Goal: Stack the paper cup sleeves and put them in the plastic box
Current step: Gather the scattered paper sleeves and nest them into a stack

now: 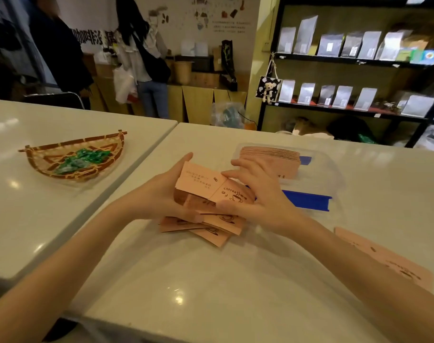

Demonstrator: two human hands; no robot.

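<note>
Holding a bundle of pink paper cup sleeves (206,188) at the centre of the frame, both hands have their grip on it: the left hand (165,191) cups the left end with fingers curled under and thumb on top, and the right hand (258,194) clasps the right end, fingertips (227,174) pressing the top sleeve, which is printed "COFFEE" with a cup drawing. Directly below the bundle, a loose fanned pile of sleeves (211,226) lies on the white surface (198,280). Just behind the right hand, toward the upper right of centre, a clear plastic box (334,179) with blue clips holds a neat stack of sleeves (270,154). At the lower right edge, one more sleeve (389,258) lies flat, partly hidden by the right forearm. On the adjoining surface at left sits a woven basket (75,154) with green-wrapped sweets inside.
</note>
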